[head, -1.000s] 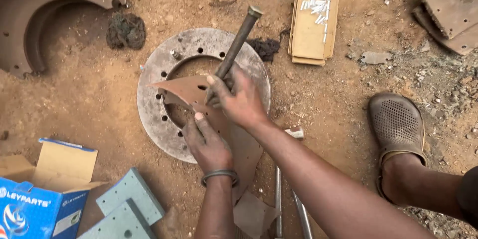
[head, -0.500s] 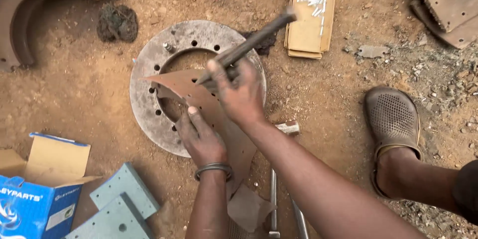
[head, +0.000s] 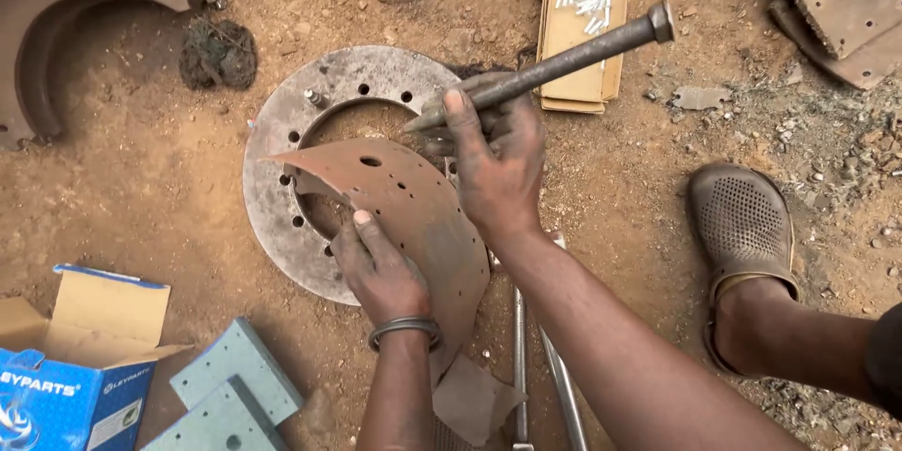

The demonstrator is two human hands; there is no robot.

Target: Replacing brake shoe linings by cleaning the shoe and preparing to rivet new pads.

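Head view, looking down on bare dirt. Blue carton (head: pixel 56 385), flaps open, sits at lower left, cut off by the frame edge; its lettering is partly out of frame. Two pale grey-green pads (head: pixel 230 393) lie just right of it. A flat tan box (head: pixel 581 33) at top centre holds small white pieces, too small to identify. Rusty plates (head: pixel 841 5) at top right and a curved rusty part (head: pixel 56 28) at top left are both cut off.

A round steel disc (head: pixel 324 146) lies flat at centre; a curved brown shoe (head: pixel 409 211) rests across it and hides its right side.

Left hand (head: pixel 381 268) presses fingers down on the shoe, pinning it. Right hand (head: pixel 498 164) is closed around a steel punch (head: pixel 554 61), tilted, its tip at the shoe's upper edge. A foot in a brown clog (head: pixel 747 235) rests at right.
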